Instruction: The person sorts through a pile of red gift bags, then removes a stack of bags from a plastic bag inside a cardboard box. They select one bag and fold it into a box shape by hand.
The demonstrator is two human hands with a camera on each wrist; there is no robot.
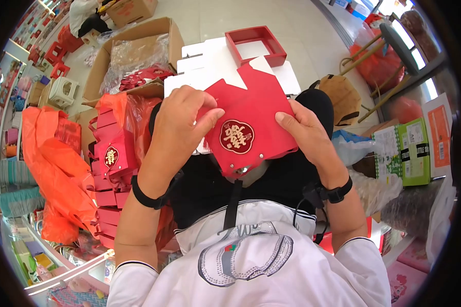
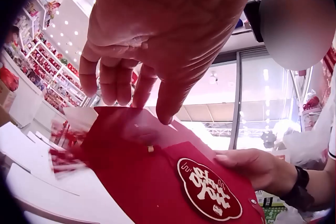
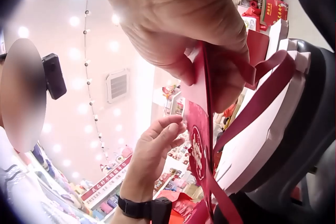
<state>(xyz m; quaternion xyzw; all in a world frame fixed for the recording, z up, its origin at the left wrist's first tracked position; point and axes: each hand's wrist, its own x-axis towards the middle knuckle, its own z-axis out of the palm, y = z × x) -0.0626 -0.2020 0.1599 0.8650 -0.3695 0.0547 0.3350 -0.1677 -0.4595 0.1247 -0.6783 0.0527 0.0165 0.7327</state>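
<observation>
A red folded paper bag point(image 1: 264, 110) with a round gold-character emblem point(image 1: 236, 136) is held over the lap. The right hand point(image 1: 312, 135) grips its right edge, thumb on the front face and fingers behind, as the right wrist view confirms. At the bag's left side is the left hand point(image 1: 179, 120), thumb and fingers loosely bent and apart. In the left wrist view that hand point(image 2: 163, 40) hangs over the bag's upper part point(image 2: 131, 129), with nothing visible between its fingers. A blurred red tassel point(image 2: 68, 153) hangs beside the bag.
White stacked pieces point(image 1: 189, 77) and a red open box frame point(image 1: 277, 51) lie just beyond the bag. To the left are several red bags point(image 1: 107, 163), orange plastic point(image 1: 61, 163) and a cardboard box point(image 1: 98, 71). A stool point(image 1: 397, 48) and cartons point(image 1: 415, 148) stand right.
</observation>
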